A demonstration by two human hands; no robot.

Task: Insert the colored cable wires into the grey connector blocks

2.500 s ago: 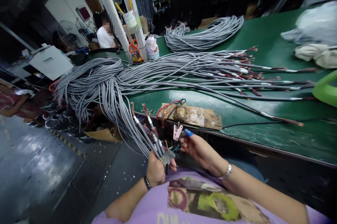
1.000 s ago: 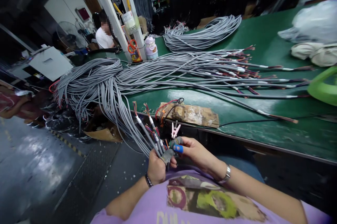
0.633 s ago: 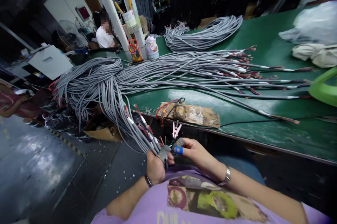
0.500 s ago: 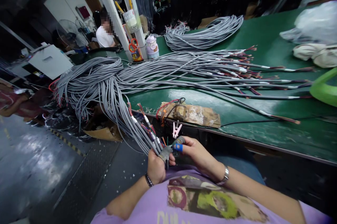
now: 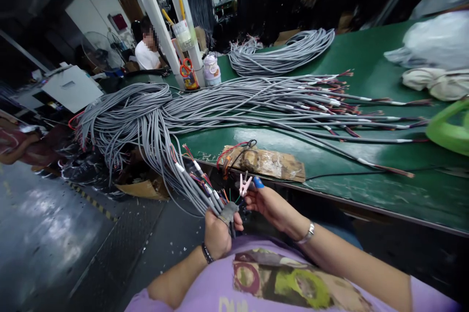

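Observation:
My left hand [image 5: 217,234], its thumb in a grey cover, is closed around a bundle of grey cables [image 5: 194,189] just off the table's front edge. Their stripped ends show thin coloured wires [image 5: 225,195] above the thumb. My right hand [image 5: 269,204], with a blue band on one finger, is at a pink clothespin [image 5: 245,186] by the table edge. Its fingers are bent together, and the clothespin partly covers the fingertips. A thin green wire [image 5: 239,199] runs from the bundle towards them; I cannot make out what they pinch.
Long grey cables [image 5: 227,101] lie across the green table [image 5: 366,194], with a coiled bundle [image 5: 282,55] behind. A worn wooden board [image 5: 278,165] with a cord is at the front edge. Scissors [image 5: 186,67] and a lilac bottle [image 5: 211,70] stand by the post. Another person [image 5: 146,53] sits beyond.
My right hand has moved up and away from the bundle to the clothespin, its fingers turning towards the table edge. My left hand keeps hold of the cables.

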